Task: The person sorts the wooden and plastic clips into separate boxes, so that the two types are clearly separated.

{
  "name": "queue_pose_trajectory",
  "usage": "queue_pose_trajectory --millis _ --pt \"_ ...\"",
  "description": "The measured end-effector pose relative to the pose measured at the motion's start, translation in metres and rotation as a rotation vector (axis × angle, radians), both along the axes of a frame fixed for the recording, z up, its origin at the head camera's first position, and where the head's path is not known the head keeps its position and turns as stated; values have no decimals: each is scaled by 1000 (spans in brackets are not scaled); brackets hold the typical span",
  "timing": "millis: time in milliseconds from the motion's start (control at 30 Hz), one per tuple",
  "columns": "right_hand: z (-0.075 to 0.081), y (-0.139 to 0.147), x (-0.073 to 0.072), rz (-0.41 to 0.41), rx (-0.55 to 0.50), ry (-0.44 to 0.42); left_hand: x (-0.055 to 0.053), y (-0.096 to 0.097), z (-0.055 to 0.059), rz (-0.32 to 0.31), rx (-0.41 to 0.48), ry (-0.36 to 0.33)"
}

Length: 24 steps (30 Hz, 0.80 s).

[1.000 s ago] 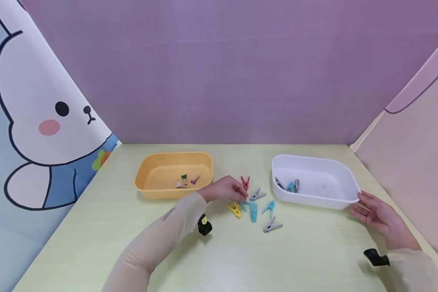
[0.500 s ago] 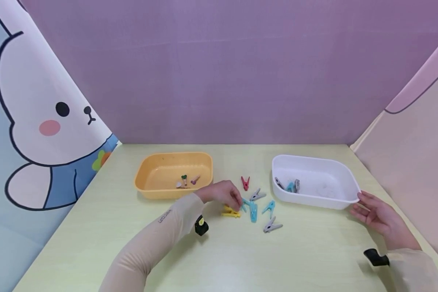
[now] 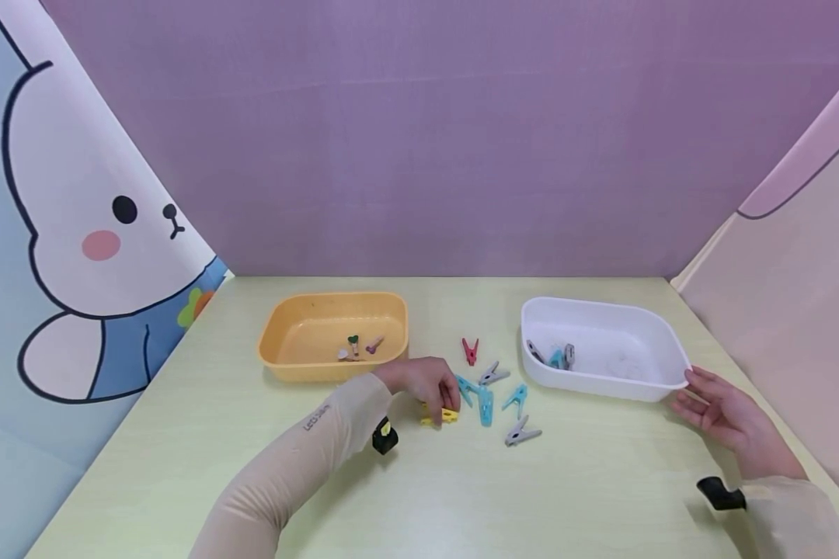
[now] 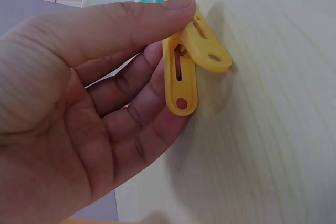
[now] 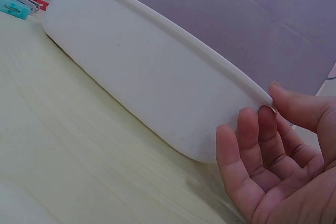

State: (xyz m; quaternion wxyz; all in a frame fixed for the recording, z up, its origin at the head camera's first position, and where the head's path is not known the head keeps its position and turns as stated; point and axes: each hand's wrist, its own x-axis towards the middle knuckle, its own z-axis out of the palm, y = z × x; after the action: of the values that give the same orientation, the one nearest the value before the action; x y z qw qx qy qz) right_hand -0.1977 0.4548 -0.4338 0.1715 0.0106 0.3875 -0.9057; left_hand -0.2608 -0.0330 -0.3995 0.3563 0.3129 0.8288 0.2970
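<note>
**Yellow peg (image 4: 202,50) in the left hand (image 3: 425,382)**

Thumb and fingers clamp it, long axis running side to side. Blue pegs (image 3: 485,407) lie just right of them. Farther right, the right hand (image 3: 718,413) pinches a white tub (image 3: 594,386) by its rim.

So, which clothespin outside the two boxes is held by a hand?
The yellow clothespin, pinched by the left hand. It is the only yellow one; the red one, blue ones and grey ones lie loose on the table.
</note>
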Motion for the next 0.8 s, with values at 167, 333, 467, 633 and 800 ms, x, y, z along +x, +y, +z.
queue_pose_trajectory --millis 167,333,467,633,800 --pt "0 0 0 -10 8 1 1 0 1 5 2 -1" --pt "0 0 0 -13 11 3 2 0 2 16 -1 -1" --pt "0 0 1 -12 13 0 3 -1 4 28 -13 4" --pt "1 -1 1 -17 19 -1 1 -2 7 32 -30 23" --pt "2 -2 1 -26 25 -11 -2 -5 10 48 22 34"
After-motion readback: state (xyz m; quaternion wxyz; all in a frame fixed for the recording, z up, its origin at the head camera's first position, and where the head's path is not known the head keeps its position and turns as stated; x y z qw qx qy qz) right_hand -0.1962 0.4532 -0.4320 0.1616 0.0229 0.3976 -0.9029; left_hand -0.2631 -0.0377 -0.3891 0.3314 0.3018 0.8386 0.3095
